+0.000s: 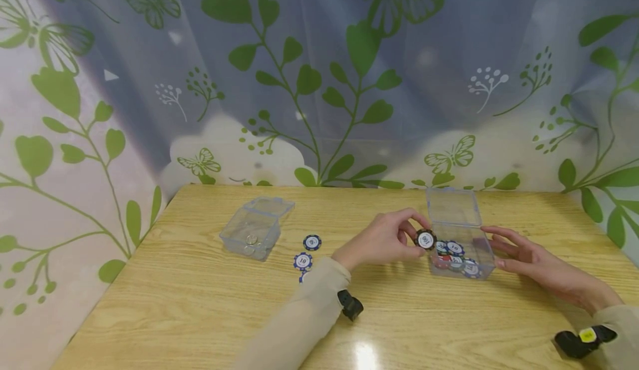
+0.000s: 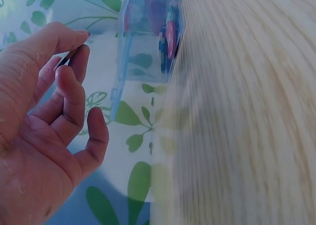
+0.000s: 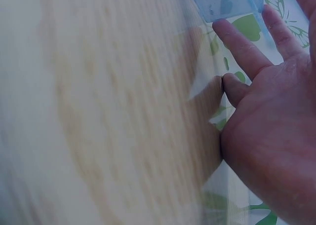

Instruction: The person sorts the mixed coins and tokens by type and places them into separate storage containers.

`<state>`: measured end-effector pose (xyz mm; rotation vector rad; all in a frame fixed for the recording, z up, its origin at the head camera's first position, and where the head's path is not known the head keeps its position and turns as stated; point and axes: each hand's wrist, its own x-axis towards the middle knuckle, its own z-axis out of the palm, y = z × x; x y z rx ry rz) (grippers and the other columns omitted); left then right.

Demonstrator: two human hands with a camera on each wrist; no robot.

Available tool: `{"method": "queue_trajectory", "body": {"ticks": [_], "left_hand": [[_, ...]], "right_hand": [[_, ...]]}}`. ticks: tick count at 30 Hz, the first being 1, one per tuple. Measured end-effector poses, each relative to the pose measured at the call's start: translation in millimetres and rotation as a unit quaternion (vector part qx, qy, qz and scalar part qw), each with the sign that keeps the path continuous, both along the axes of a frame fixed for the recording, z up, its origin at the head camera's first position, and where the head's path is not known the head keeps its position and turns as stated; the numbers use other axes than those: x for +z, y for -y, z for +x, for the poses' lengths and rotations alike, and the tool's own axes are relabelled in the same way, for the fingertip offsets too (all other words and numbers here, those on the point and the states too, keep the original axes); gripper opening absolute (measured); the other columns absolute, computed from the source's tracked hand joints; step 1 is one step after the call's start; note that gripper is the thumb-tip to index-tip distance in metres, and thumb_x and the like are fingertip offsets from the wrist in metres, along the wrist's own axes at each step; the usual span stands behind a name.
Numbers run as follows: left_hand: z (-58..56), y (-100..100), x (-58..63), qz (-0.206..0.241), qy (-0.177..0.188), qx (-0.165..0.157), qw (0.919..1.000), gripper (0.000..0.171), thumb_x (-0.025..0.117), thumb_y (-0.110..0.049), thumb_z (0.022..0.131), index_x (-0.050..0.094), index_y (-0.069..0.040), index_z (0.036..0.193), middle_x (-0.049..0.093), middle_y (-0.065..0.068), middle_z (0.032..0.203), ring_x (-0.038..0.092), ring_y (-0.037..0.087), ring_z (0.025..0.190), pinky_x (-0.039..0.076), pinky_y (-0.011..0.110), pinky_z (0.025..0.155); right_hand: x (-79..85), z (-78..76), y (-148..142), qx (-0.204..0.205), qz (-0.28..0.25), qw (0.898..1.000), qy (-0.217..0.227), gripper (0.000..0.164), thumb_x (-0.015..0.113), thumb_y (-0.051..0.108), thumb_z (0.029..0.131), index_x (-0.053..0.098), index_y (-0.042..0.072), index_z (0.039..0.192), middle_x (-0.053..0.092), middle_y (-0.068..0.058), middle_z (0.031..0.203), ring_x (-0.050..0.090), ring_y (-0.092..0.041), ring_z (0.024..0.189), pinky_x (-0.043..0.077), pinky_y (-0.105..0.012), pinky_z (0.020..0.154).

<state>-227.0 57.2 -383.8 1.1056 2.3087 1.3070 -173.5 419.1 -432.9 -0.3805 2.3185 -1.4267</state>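
Note:
Between thumb and fingertips my left hand (image 1: 384,238) pinches a black poker chip (image 1: 426,239) with a white centre, at the left rim of a clear plastic box (image 1: 485,253). In the left wrist view the chip (image 2: 66,57) shows edge-on. Several poker chips (image 1: 455,248), blue, red and green ones, lie inside the box, and its hinged lid (image 1: 454,207) stands raised at the back. My right hand (image 1: 536,262) rests at the box's right wall, its fingers extended. In the right wrist view its fingertips (image 3: 220,27) are right at the box (image 3: 227,5).
A second clear box (image 1: 237,237), lid tipped back, stands on the left of the wooden table (image 1: 165,303) with several coins (image 1: 252,239) in it. Blue-and-white poker chips (image 1: 303,261) lie on the table beside it, one partly behind my left sleeve. A patterned curtain (image 1: 319,109) hangs behind.

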Motion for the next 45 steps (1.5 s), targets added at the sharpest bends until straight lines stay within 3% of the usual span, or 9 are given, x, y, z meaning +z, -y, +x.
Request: {"method": "queue_trajectory", "body": {"ticks": [7,15,20,22,27,35,45], "left_hand": [[-1.0,-13.2,-3.8,0.014,0.003,-0.002,0.9999,0.039,0.083,-0.019,0.087,0.064,-0.024,0.121,0.069,-0.012,0.089,0.055,0.007,0.058,0.047,0.02,0.057],[-2.7,-26.1,-6.7,0.025,0.026,0.0,0.9993,0.034,0.079,-0.02,0.09,0.063,-0.028,0.119,0.069,-0.014,0.088,0.055,0.009,0.055,0.047,0.023,0.055],[-4.1,-35.1,-9.9,0.033,0.038,0.003,0.9987,0.035,0.08,-0.018,0.09,0.063,-0.026,0.12,0.07,-0.011,0.088,0.055,0.01,0.052,0.046,0.022,0.056],[-4.6,-38.6,-11.3,0.038,0.044,0.004,0.9983,0.036,0.08,-0.016,0.089,0.064,-0.025,0.12,0.07,-0.011,0.088,0.061,0.012,0.055,0.048,0.021,0.059],[-5.2,-46.3,-14.5,0.045,0.061,0.009,0.9971,0.037,0.082,-0.013,0.087,0.064,-0.023,0.119,0.068,-0.012,0.087,0.072,0.011,0.067,0.052,0.019,0.067],[-4.0,-55.6,-19.5,0.043,0.062,0.019,0.997,0.037,0.082,-0.013,0.088,0.064,-0.022,0.119,0.067,-0.009,0.09,0.068,0.004,0.066,0.053,0.019,0.066],[-3.9,-64.8,-23.3,0.032,0.058,0.023,0.9975,0.037,0.081,-0.013,0.088,0.064,-0.02,0.12,0.066,-0.01,0.088,0.065,0.003,0.067,0.057,0.023,0.06]], "right_hand": [[0.8,-0.6,-0.3,0.005,0.001,1.0,-0.001,0.068,0.046,0.014,0.11,0.009,0.026,0.166,0.0,-0.036,0.166,0.03,0.036,0.117,0.045,-0.013,0.088],[2.3,0.1,1.0,-0.004,0.003,1.0,0.004,0.067,0.047,0.015,0.11,0.011,0.026,0.166,0.004,-0.029,0.169,0.03,0.034,0.119,0.045,-0.013,0.089],[1.7,0.5,1.6,0.002,-0.003,1.0,0.001,0.067,0.047,0.015,0.11,0.011,0.025,0.166,0.015,-0.005,0.169,0.031,0.034,0.12,0.045,-0.013,0.09],[1.2,0.4,1.9,0.0,-0.003,1.0,0.001,0.067,0.047,0.015,0.11,0.011,0.025,0.166,0.018,0.002,0.165,0.031,0.034,0.121,0.045,-0.013,0.09],[0.3,-0.3,1.6,-0.003,-0.001,1.0,0.004,0.068,0.048,0.016,0.109,0.012,0.025,0.166,0.015,-0.004,0.167,0.031,0.034,0.12,0.046,-0.013,0.09],[1.0,0.8,2.2,0.001,-0.008,1.0,0.006,0.067,0.047,0.015,0.109,0.011,0.025,0.166,0.018,0.004,0.165,0.031,0.034,0.121,0.045,-0.013,0.09],[-0.3,0.5,-0.2,0.008,-0.015,1.0,-0.004,0.068,0.045,0.011,0.11,0.01,0.025,0.166,0.012,-0.01,0.17,0.031,0.034,0.121,0.046,-0.013,0.09]]}}
